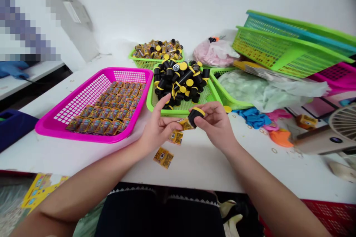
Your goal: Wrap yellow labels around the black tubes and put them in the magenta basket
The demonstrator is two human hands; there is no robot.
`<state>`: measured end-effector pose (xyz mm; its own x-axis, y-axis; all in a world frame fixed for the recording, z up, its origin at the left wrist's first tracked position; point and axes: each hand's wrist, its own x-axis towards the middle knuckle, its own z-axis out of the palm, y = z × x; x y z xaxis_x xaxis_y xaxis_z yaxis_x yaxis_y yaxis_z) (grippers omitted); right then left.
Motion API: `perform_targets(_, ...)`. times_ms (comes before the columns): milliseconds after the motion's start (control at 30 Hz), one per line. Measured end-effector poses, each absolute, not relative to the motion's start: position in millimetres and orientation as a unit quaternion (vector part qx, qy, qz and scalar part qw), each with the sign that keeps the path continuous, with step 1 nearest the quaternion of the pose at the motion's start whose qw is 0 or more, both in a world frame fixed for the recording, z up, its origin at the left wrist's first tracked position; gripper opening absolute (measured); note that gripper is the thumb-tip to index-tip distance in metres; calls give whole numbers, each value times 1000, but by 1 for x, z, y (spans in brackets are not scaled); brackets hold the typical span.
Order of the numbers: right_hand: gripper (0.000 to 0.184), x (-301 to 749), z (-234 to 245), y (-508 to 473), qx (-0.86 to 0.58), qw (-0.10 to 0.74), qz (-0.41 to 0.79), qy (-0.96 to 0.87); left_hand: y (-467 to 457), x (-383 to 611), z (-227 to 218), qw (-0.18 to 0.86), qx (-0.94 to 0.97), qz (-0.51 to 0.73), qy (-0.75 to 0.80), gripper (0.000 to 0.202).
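My right hand (219, 126) grips a short black cylinder with a yellow cap (195, 117), tilted between thumb and fingers. Pinched in my left hand (155, 127) is a small yellow printed sleeve (186, 124), its far end meeting the cylinder's lower end; whether it is around the end or only touching, I cannot tell. Under my hands, a printed sleeve (176, 138) lies on the white table, and another flat sleeve (163, 157) lies nearer to me. Just beyond, a green basket (213, 98) holds a heap of black cylinders with yellow caps.
On the left, a magenta basket (107, 139) holds rows of wrapped cylinders. A green basket (144, 63) behind is heaped with more. At right stand stacked baskets (278, 53), a plastic bag (250, 85), blue balloon-like pieces (253, 117) and a fan (322, 133).
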<state>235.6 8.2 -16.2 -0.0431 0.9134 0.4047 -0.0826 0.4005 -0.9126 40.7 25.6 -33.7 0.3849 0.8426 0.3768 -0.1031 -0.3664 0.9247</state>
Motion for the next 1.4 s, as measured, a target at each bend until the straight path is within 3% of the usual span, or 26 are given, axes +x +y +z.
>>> perform_targets(167, 37, 234, -20, 7, -335, 621, 350, -617, 25, 44, -26, 540, 640, 487, 250, 107)
perform_targets(367, 33, 234, -19, 3, -351, 597, 325, -644, 29, 45, -23, 529, 633, 513, 234, 111)
perform_targets(667, 19, 241, -15, 2, -324, 536, 249, -738, 35, 44, -33, 474, 699, 504, 179, 81)
perform_targets(800, 32, 237, -15, 4, -355, 518, 315, -712, 39, 43, -35, 440, 722, 504, 178, 78)
perform_targets(967, 28, 231, -17, 3, -366, 511, 401, -666, 39, 43, -33, 528, 681, 479, 171, 86)
perform_targets(1133, 35, 224, -23, 3, -418, 517, 405, -627, 35, 45, -36, 455, 709, 490, 226, 74)
perform_targets(1300, 41, 226, -15, 3, -434, 508, 443, -598, 33, 43, -37, 460, 696, 464, 300, 91)
perform_targets(1400, 33, 230, -13, 2, -511, 459, 418, -595, 28, 42, -37, 456, 690, 464, 317, 97)
